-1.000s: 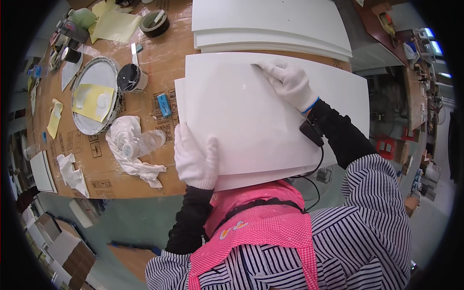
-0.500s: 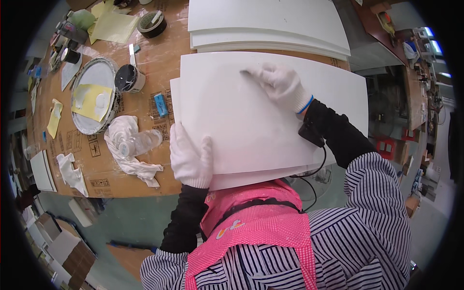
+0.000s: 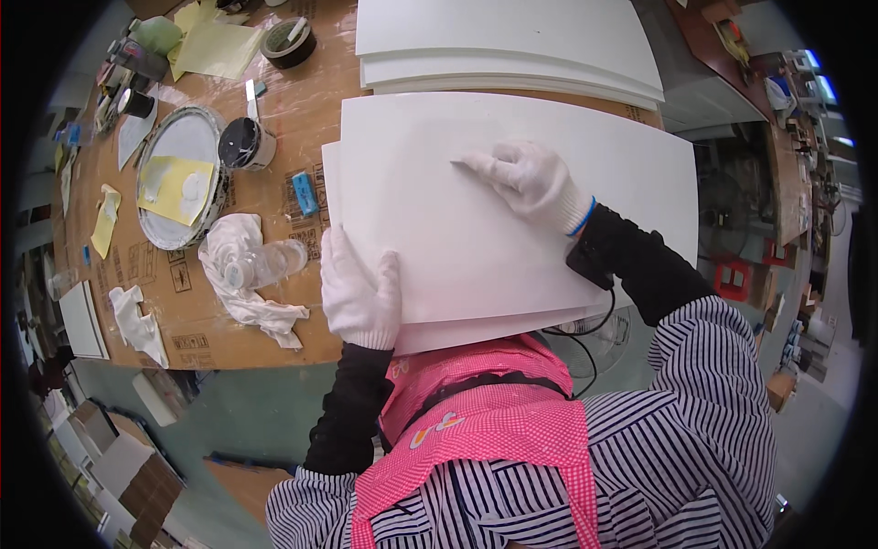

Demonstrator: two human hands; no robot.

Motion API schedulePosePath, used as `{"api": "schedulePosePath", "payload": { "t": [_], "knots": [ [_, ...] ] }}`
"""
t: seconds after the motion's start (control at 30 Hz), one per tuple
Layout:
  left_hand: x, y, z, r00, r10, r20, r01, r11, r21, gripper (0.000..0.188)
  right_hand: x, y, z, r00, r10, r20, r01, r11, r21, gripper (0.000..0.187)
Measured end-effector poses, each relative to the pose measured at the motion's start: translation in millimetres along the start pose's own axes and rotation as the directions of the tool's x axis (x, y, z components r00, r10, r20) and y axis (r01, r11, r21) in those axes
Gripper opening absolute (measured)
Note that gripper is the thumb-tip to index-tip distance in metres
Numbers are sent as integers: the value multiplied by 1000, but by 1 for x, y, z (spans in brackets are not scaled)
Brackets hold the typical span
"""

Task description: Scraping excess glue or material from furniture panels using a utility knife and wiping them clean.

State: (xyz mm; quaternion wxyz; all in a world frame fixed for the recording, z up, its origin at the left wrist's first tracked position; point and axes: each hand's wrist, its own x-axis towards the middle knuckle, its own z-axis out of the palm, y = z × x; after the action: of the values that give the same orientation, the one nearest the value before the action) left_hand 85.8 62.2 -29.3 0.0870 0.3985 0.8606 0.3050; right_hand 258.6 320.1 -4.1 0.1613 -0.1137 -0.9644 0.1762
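Note:
A large white board [image 3: 439, 210] lies on a second white board on the brown worktable [image 3: 302, 119], hanging over the near edge. My left hand [image 3: 359, 291], in a white glove, lies flat on the board's near left corner. My right hand [image 3: 529, 178], also gloved in white, presses on the board's middle with fingers pointing left; whether a small white thing is under its fingertips I cannot tell.
A stack of white boards [image 3: 503, 41] lies at the far side. Left of the board are a blue block [image 3: 304, 193], a crumpled white rag with a clear bottle [image 3: 247, 274], a round tray with yellow paper [image 3: 178, 183], a dark can [image 3: 242, 145] and a tape roll [image 3: 288, 41].
My right hand has slid left and nearer across the board's surface. My left hand has stayed on the near left corner.

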Motion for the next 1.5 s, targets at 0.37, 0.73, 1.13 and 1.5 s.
{"api": "schedulePosePath", "payload": {
  "t": [0.37, 0.73, 1.13, 1.5],
  "knots": [
    [2, 2, 3, 1000, 15, -10, -15, 1000, -28, 84, -30, -16, -7, 998, -57, 9, 57, 998, 8, 44],
    [1, 8, -3, 999, -1, -32, 1, 1000, -7, 79, -4, 107, -17, 728, 636, -257, -678, 724, -128, 32],
    [7, 4, -17, 997, -5, -81, -13, 974, -225, 57, 13, 98, -45, 732, 623, -275, -662, 747, -70, 32],
    [68, -9, -32, 953, -204, 224, 262, 925, -274, 42, 13, 89, -32, 743, 644, -185, -648, 760, 45, 32]
  ]
}}
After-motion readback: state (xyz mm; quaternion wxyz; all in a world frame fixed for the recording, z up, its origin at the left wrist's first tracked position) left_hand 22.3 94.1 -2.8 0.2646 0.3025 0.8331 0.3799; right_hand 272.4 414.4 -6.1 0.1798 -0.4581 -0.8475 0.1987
